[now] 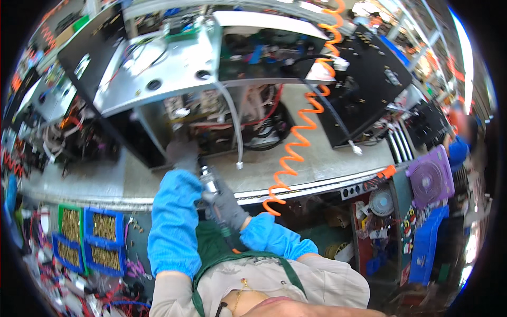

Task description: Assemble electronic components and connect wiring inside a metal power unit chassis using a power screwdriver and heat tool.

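Note:
In a grey glove, my right hand [228,205] is wrapped round a power screwdriver [209,181]. The tool has a silver front and a dark body, and its tip points away from me toward the open metal cabinet [153,134]. My left hand [182,150], in a dark glove, is at the cabinet's lower opening beside the screwdriver's tip. Motion blurs its fingers, so what they touch is unclear. Inside the cabinet are pale parts, red wires and a black coiled cable [272,129]. A grey cable with a white plug [237,142] hangs down its front.
An orange coiled hose [298,137] hangs right of the cabinet. Black panels [364,79] stand further right, near a purple fan [430,175]. Blue bins of small brass-coloured parts [104,226] sit at lower left, near loose wires. At far right is another person's blue sleeve [458,150].

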Demonstrator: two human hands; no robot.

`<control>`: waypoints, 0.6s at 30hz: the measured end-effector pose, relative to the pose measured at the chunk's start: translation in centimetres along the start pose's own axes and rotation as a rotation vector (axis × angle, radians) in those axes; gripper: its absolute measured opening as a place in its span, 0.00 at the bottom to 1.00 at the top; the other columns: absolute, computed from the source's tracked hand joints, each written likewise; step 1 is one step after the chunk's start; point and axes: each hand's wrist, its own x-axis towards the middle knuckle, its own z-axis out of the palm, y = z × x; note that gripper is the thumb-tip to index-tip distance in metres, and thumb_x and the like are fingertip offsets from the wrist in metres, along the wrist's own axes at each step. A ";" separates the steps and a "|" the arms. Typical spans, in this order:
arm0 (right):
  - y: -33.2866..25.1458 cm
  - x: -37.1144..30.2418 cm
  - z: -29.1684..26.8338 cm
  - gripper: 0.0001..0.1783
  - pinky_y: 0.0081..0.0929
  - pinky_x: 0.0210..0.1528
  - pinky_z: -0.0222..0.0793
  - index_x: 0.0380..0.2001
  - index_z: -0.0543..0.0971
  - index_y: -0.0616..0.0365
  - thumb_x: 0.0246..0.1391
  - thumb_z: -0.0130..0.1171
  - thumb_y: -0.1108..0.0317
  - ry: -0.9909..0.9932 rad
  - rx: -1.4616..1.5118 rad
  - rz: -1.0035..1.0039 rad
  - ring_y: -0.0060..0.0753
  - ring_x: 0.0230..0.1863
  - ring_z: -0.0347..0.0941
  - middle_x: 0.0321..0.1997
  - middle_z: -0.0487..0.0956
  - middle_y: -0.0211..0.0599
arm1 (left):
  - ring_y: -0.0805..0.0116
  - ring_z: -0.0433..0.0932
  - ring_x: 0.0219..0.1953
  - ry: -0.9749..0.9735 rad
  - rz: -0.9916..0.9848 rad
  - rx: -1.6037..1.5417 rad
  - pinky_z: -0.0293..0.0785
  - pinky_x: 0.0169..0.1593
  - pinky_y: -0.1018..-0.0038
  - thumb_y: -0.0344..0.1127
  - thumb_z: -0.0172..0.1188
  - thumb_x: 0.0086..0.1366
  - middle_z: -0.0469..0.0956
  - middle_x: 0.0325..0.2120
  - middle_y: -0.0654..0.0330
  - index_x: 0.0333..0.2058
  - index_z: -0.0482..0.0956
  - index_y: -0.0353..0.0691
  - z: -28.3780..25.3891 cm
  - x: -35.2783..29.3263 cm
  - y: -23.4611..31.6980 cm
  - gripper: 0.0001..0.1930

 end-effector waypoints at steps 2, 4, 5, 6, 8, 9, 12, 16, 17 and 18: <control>0.3 0.2 -0.1 0.49 0.23 0.25 0.70 0.69 0.47 0.37 0.50 0.63 0.67 0.006 -0.076 -0.048 0.23 0.28 0.71 0.41 0.72 0.36 | 0.50 0.80 0.33 0.014 0.041 0.016 0.75 0.35 0.57 0.47 0.57 0.60 0.80 0.31 0.55 0.38 0.77 0.49 -0.4 -0.1 0.5 0.12; -1.0 -0.6 -0.1 0.48 0.24 0.22 0.70 0.69 0.46 0.37 0.50 0.62 0.66 -0.012 -0.022 0.001 0.24 0.25 0.71 0.40 0.72 0.36 | 0.51 0.80 0.28 0.072 0.124 -0.001 0.76 0.30 0.57 0.40 0.57 0.58 0.81 0.28 0.55 0.36 0.79 0.53 -0.5 0.2 0.0 0.08; -1.5 -0.7 -0.1 0.48 0.24 0.20 0.70 0.69 0.46 0.36 0.51 0.62 0.66 -0.007 -0.053 0.029 0.24 0.24 0.71 0.39 0.72 0.36 | 0.50 0.80 0.29 0.057 0.120 -0.032 0.76 0.30 0.57 0.38 0.57 0.57 0.81 0.28 0.55 0.35 0.79 0.52 -0.6 0.2 0.4 0.07; -2.0 -0.9 -0.1 0.48 0.24 0.19 0.70 0.69 0.46 0.36 0.51 0.62 0.65 -0.003 -0.084 0.060 0.24 0.23 0.70 0.38 0.72 0.36 | 0.50 0.80 0.29 0.059 0.129 -0.039 0.76 0.30 0.57 0.38 0.57 0.57 0.81 0.28 0.55 0.35 0.79 0.52 -0.5 0.1 0.5 0.07; -2.3 -1.1 0.0 0.48 0.25 0.19 0.70 0.69 0.47 0.36 0.51 0.62 0.65 -0.014 -0.060 0.055 0.25 0.22 0.71 0.39 0.72 0.37 | 0.50 0.80 0.30 0.060 0.103 -0.023 0.76 0.32 0.57 0.37 0.57 0.56 0.81 0.27 0.55 0.34 0.79 0.52 -0.2 0.2 0.6 0.07; -2.2 -0.8 0.0 0.47 0.25 0.20 0.70 0.69 0.46 0.37 0.52 0.62 0.65 -0.010 -0.085 0.040 0.25 0.22 0.71 0.39 0.72 0.37 | 0.50 0.80 0.30 0.062 0.107 -0.025 0.76 0.32 0.57 0.37 0.57 0.56 0.81 0.27 0.55 0.34 0.79 0.52 -0.2 0.3 0.6 0.07; -2.6 -0.9 -0.2 0.47 0.26 0.21 0.70 0.69 0.46 0.38 0.53 0.61 0.64 -0.016 -0.111 0.037 0.25 0.22 0.70 0.39 0.72 0.37 | 0.53 0.80 0.32 0.045 0.123 -0.044 0.75 0.34 0.62 0.35 0.59 0.56 0.80 0.28 0.57 0.33 0.76 0.45 -0.3 0.1 0.6 0.05; -3.6 -2.8 -1.8 0.41 0.24 0.21 0.69 0.69 0.45 0.35 0.59 0.54 0.64 -0.100 -0.146 0.212 0.22 0.21 0.69 0.35 0.73 0.36 | 0.52 0.80 0.34 0.040 0.118 -0.101 0.76 0.37 0.63 0.35 0.58 0.58 0.80 0.30 0.54 0.35 0.77 0.44 -1.0 0.1 -0.4 0.07; -5.1 -4.3 -2.0 0.37 0.29 0.28 0.72 0.69 0.48 0.37 0.61 0.52 0.62 -0.090 -0.279 0.225 0.28 0.27 0.73 0.39 0.75 0.37 | 0.52 0.80 0.35 0.051 0.152 -0.162 0.75 0.37 0.63 0.35 0.58 0.58 0.80 0.31 0.53 0.36 0.77 0.43 -1.0 -0.1 -0.6 0.07; -5.1 -5.4 -3.5 0.37 0.29 0.28 0.72 0.69 0.48 0.37 0.61 0.52 0.62 -0.092 -0.279 0.221 0.28 0.27 0.73 0.39 0.75 0.37 | 0.52 0.80 0.35 0.054 0.156 -0.161 0.75 0.37 0.63 0.35 0.58 0.58 0.80 0.31 0.53 0.36 0.77 0.43 -1.2 -0.4 -0.8 0.07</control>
